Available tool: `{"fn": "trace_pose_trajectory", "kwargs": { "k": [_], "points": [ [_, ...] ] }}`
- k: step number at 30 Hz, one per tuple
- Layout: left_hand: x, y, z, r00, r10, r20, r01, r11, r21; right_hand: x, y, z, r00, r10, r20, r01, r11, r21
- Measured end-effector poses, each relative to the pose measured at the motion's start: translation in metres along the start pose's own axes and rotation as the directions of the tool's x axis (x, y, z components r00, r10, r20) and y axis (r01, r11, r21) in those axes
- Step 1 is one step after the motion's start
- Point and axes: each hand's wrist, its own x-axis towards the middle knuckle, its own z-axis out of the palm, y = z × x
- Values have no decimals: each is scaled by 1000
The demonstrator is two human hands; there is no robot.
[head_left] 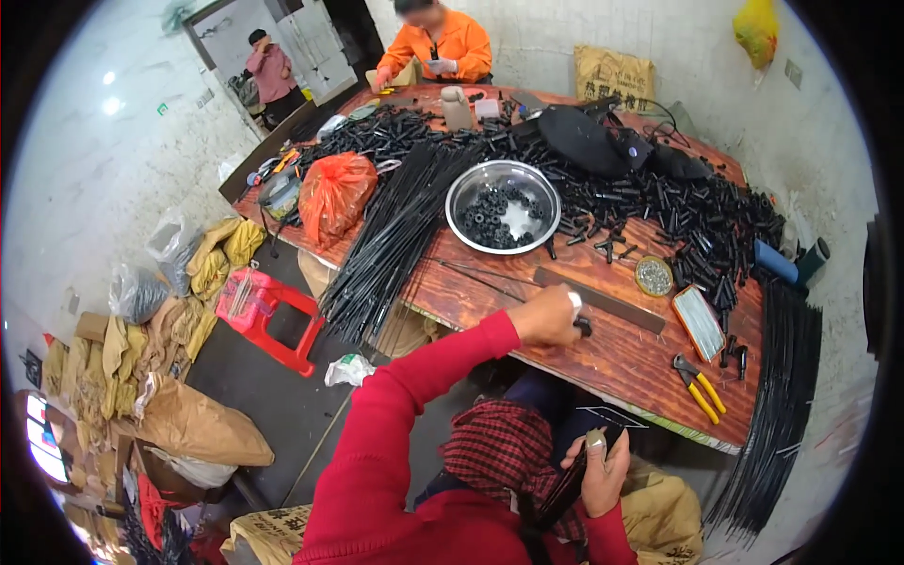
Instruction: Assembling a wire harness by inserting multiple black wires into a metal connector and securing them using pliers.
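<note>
My left hand reaches over the table's front edge, white tape round one finger. Its fingers are curled on a small black plastic fitting. Low over my lap, my right hand has tape on the thumb and is closed on a bundle of thin black rods; its far end is hard to make out. Just beyond my left hand lies a flat metal bar. Farther off, a steel bowl holds black ring-shaped parts. A long sheaf of black rods lies left of the bowl.
Black fittings are heaped across the table. At right are a tin of small metal pieces, a rectangular tray, yellow-handled pliers and more rods. A red stool stands left. A person in orange works opposite.
</note>
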Motion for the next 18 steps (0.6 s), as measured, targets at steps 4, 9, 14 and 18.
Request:
{"fn": "trace_pose_trajectory", "kwargs": {
  "k": [4,9,14,18],
  "points": [
    [8,16,0,990,-46,130,-14,904,427,1,-2,4,1000,-24,0,24,1000,-15],
    [38,36,34,971,71,226,-181,841,511,-2,-5,12,997,-71,23,72,997,-40],
    [39,67,72,950,113,290,-254,820,513,-18,-6,8,999,-48,24,50,997,-55],
    [22,67,48,957,119,265,-184,955,235,-22,-16,7,999,2,-42,-4,999,-41]
  ]
}}
